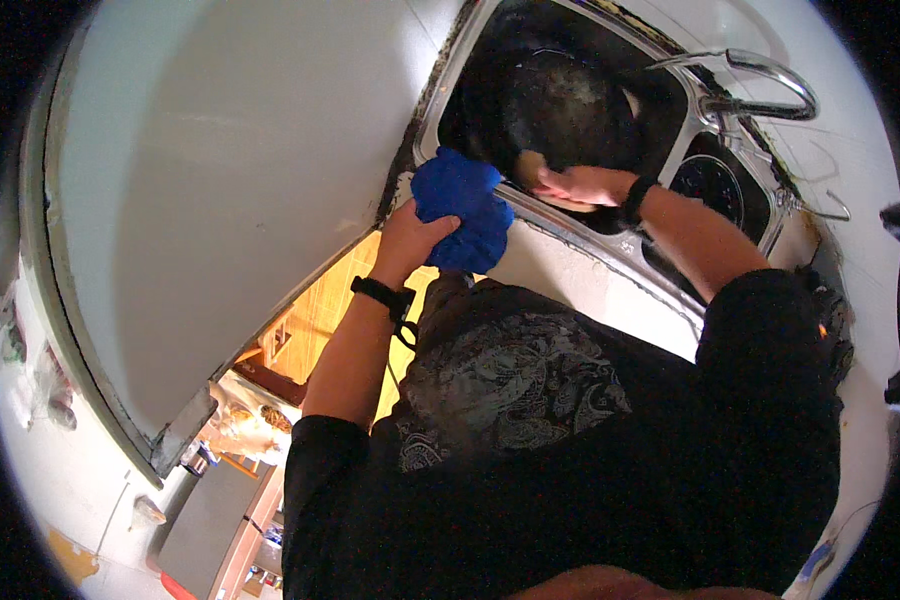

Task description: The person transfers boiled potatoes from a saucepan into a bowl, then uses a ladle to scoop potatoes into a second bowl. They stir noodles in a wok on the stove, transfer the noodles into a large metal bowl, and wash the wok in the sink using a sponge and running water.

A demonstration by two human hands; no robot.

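Note:
My left hand (pixel 414 234) is closed on a bunched blue cloth (pixel 461 202), with the thumb on top, at the near edge of the sink. Inside the large dark sink basin (pixel 487 60), my right hand (pixel 581 185) is low against the near side. Its fingers are around a pale tan, flat thing (pixel 531 166), partly covered by the hand; I cannot tell what it is. Just beyond the fingers a dark round shape, perhaps a pan (pixel 570 101), fills much of the basin. A small pale piece (pixel 631 103) shows at its right.
A curved chrome faucet (pixel 776 82) arches at the upper right. A smaller basin with a round drain basket (pixel 709 184) adjoins the large one. The sink's metal rim (pixel 570 217) runs in front of my body. A broad white panel (pixel 217 187) borders the sink on the left.

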